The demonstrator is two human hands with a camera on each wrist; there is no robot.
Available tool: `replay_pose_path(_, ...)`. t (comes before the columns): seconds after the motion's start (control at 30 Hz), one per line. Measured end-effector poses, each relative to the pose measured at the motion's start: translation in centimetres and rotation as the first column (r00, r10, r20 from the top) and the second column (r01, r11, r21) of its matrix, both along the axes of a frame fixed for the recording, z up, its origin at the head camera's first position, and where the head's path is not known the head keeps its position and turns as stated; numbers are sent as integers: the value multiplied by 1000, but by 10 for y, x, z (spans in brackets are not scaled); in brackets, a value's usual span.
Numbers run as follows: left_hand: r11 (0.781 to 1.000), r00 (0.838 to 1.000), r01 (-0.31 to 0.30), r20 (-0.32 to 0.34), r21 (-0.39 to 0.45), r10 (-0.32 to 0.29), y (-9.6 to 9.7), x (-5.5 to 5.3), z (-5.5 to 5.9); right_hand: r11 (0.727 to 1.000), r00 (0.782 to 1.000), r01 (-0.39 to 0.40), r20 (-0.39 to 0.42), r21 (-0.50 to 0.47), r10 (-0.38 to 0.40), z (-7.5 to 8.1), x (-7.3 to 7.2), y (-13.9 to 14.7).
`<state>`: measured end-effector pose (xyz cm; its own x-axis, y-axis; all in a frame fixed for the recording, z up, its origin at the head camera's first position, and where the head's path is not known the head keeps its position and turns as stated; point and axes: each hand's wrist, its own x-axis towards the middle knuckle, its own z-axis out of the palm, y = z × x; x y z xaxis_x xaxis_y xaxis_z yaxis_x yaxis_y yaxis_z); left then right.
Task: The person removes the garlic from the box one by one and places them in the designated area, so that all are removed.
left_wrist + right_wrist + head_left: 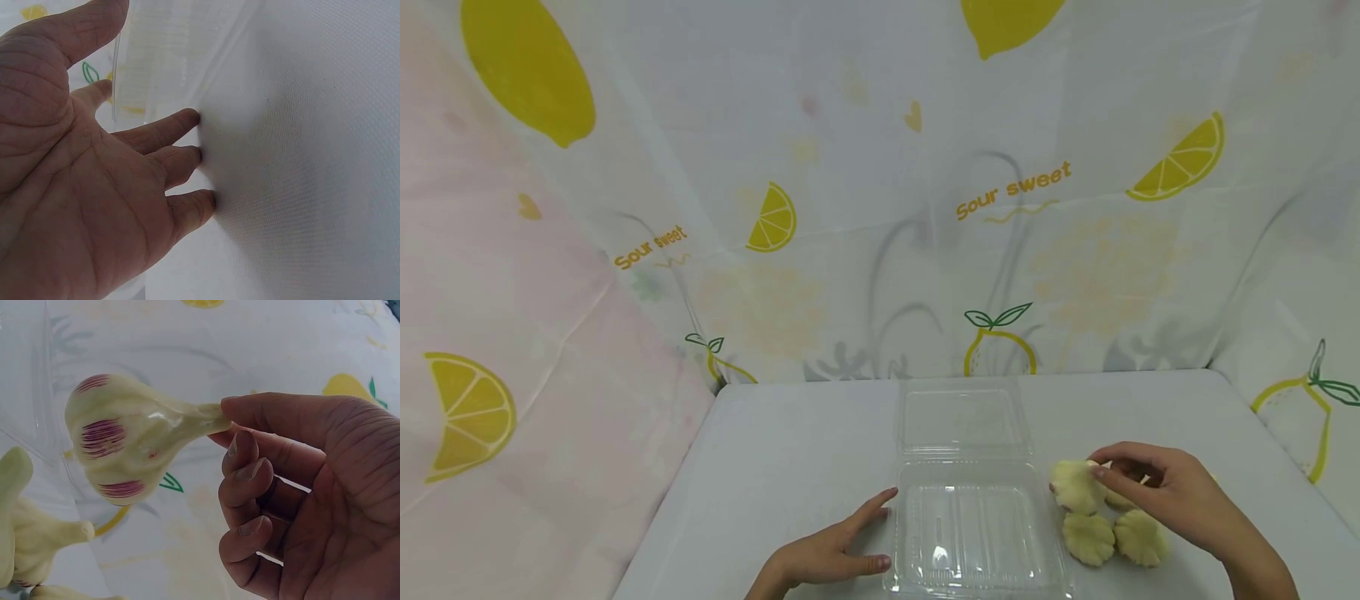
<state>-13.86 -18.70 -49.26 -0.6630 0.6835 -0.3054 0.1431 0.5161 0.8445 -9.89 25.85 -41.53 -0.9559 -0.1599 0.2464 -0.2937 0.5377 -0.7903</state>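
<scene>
My right hand (1187, 498) pinches the stem of a garlic bulb (119, 440) between thumb and fingers. The bulb is pale with purple streaks and looks lifted off the table. Beneath and beside it lie several more garlic bulbs (1088, 539), partly hidden by the hand. In the middle, a clear plastic clamshell box (973, 533) lies with its lid (966, 421) folded back. Beside the box's left edge is my left hand (831, 552), fingers spread and fairly straight, with fingertips at the rim and on the table in the left wrist view.
A white-covered table (775, 450) carries everything. Behind and at both sides hangs a pale cloth (850, 125) printed with lemons and lettering. The garlic bulbs sit close to the right edge of the box.
</scene>
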Motion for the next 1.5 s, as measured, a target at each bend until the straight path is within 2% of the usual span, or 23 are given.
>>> replay_pose_path(0.23,1000,1000,5,-6,2,-5,-1,-1,-2,1000,998,20,57,13,-21,1,4,13)
replay_pose_path(0.47,1000,1000,18,-24,7,-17,-2,0,-2,998,997,44,60,35,-46,-2,5,27)
replay_pose_path(0.67,1000,1000,10,-9,5,-10,-1,0,1,998,994,42,99,43,-46,-4,6,41)
replay_pose_path(0.87,1000,1000,6,7,4,-6,-1,0,0,994,988,76,130,81,-87,-8,9,51)
replay_pose_path(1.3,1000,1000,2,-2,-3,-2,-2,-1,-5,977,955,139,238,165,-176,-14,14,74)
replay_pose_path(1.5,1000,1000,3,-1,-2,-3,-1,-2,-6,968,946,170,245,184,-212,-16,17,81)
